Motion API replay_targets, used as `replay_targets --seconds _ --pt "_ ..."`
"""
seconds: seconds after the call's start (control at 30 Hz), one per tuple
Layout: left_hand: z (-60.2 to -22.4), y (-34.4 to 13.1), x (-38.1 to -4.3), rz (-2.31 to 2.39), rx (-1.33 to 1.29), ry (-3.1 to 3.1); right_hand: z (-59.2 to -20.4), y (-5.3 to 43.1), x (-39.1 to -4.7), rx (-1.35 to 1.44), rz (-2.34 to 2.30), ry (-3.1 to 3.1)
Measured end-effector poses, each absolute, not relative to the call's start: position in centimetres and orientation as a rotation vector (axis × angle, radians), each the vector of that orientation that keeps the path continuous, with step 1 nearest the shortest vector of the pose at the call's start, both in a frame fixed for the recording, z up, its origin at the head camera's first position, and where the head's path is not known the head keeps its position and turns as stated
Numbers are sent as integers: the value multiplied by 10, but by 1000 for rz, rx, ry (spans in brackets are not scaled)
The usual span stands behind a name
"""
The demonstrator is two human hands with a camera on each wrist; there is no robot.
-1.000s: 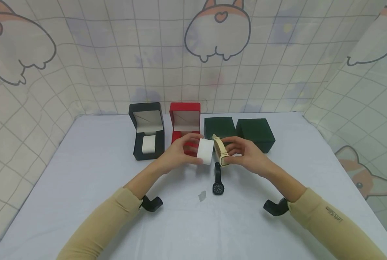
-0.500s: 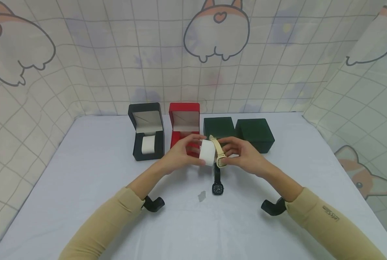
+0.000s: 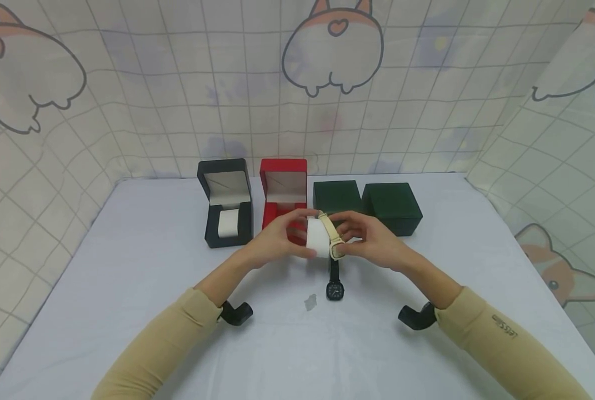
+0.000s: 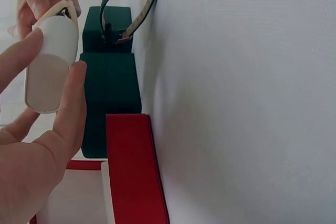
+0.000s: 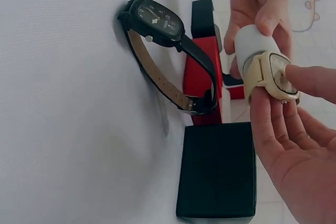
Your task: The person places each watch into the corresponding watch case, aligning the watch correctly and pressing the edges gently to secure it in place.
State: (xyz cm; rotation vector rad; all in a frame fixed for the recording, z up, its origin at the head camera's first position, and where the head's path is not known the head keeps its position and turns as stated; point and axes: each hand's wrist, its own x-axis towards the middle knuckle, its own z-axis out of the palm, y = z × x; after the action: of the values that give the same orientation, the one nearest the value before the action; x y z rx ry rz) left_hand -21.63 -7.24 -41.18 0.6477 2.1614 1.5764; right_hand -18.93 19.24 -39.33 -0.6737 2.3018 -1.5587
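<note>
My left hand (image 3: 287, 236) pinches a white watch cushion (image 3: 318, 238) between thumb and fingers, above the table. Beside it my right hand (image 3: 372, 239) holds a cream wristwatch (image 3: 336, 248), thumb on the dial and fingers behind the case. In the right wrist view the loop of the watch (image 5: 273, 78) sits around the end of the cushion (image 5: 252, 45). Below the hands a black wristwatch (image 3: 334, 289) lies on the table, its strap buckled in a loop. Behind the left hand stands an open red watch box (image 3: 284, 166), its inside partly hidden.
An open black box (image 3: 251, 222) with a white cushion (image 3: 228, 223) inside stands at the left. Two closed dark green boxes (image 3: 337, 194) (image 3: 392, 203) stand at the back right. A small grey patch (image 3: 310, 302) lies on the white table (image 3: 297, 355).
The right hand has moved left with the cream watch, closing the gap to the white cushion. The watch loop now meets the cushion's end. The left hand has shifted slightly right.
</note>
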Motion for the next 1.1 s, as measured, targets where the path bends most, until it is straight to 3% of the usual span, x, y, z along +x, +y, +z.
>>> replay_targets --seconds 1.1 --pt "-405 -83 -219 1602 547 2110 -405 183 -181 -740 -1615 2385"
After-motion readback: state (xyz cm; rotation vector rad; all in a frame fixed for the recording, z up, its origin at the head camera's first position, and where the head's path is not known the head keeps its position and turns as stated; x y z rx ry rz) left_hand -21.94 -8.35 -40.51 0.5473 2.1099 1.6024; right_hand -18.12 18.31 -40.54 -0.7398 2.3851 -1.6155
